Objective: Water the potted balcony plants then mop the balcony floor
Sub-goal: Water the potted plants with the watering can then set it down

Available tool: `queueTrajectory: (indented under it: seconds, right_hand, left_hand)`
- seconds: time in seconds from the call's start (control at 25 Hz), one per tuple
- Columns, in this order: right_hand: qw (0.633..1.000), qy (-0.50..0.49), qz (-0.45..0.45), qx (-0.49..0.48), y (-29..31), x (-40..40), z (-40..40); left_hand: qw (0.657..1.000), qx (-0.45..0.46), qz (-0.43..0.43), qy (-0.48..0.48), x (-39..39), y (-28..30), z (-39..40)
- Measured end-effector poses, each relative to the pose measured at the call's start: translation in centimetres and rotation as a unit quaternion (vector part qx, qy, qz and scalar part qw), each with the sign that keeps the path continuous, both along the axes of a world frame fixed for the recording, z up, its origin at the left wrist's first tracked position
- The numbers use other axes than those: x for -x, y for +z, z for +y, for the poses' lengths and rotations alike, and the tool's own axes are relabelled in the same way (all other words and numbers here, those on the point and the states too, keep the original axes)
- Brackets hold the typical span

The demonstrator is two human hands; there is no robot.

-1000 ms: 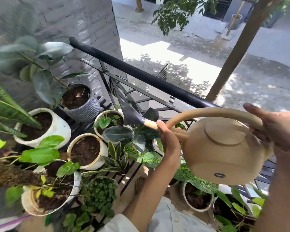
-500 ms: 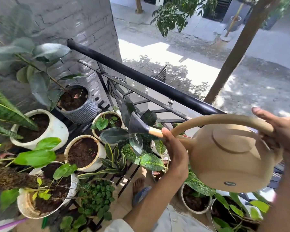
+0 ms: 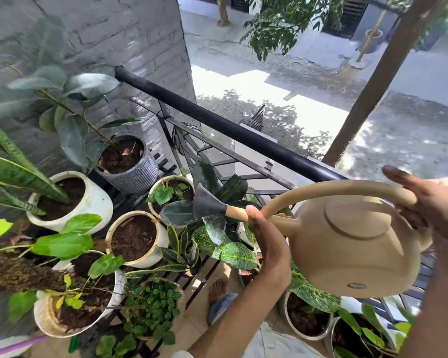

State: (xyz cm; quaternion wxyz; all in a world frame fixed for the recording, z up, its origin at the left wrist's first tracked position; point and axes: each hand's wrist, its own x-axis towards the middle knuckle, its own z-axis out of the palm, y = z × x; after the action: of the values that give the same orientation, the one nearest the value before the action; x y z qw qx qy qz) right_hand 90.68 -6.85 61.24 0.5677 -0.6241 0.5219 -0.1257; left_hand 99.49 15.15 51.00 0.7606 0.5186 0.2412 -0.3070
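The watering can (image 3: 352, 244) is matte tan all over, with a small dark oval badge low on its side; its sprinkler head (image 3: 207, 204) is dark grey. The ribbed pot (image 3: 133, 174) is grey with fine vertical ridges. The round pot (image 3: 95, 200) is white, smudged with dirt, and the rimmed pot (image 3: 157, 250) is cream with a tan lip; both hold dark brown soil. The snake plant leaf (image 3: 18, 174) is deep green with darker bands and a pale yellow edge. The speckled leaf (image 3: 239, 255) is green flecked with yellow. The handrail (image 3: 233, 130) is black. The brick wall (image 3: 109, 34) is painted grey.
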Motion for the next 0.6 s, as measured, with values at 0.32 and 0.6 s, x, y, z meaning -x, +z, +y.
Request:
queueTrajectory:
  seconds: [0.32,0.6]
  right_hand:
    - [0.997,-0.004,0.017,0.07,-0.5,-2.1,0.9]
    - [0.996,-0.001,0.02,0.092,-0.3,-5.3,1.7]
  left_hand:
    - [1.0,0.0,0.013,-0.004,-2.3,0.1,0.5]
    - [1.0,0.002,0.012,0.002,-6.2,0.1,1.1]
